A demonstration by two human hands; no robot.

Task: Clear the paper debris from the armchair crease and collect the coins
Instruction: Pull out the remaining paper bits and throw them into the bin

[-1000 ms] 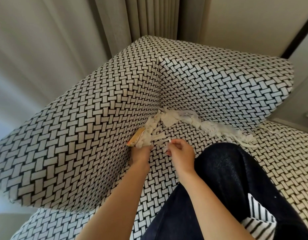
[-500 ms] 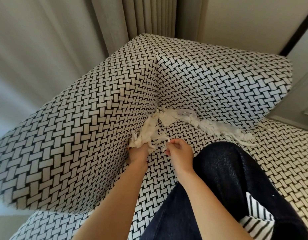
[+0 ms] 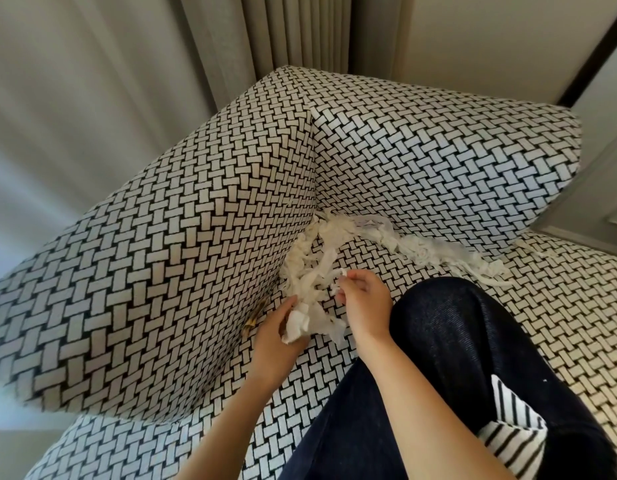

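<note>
Your left hand [image 3: 277,332] reaches forward on a bare forearm, palm turned inward toward the right, fingers curled closed around a wad of white paper scraps [image 3: 300,323] pressed against your palm. Your right hand [image 3: 362,303] sits just beside it and slightly further forward, back of the hand up, thumb and fingertips pinched together on a small paper shred [image 3: 342,273]. Your right knee, in dark denim, is bent up next to the right wrist.

Grey pleated curtains [image 3: 231,46] were hung at the far left. A plain cream wall [image 3: 490,36] was seen far right, edged by a dark frame [image 3: 591,53].
</note>
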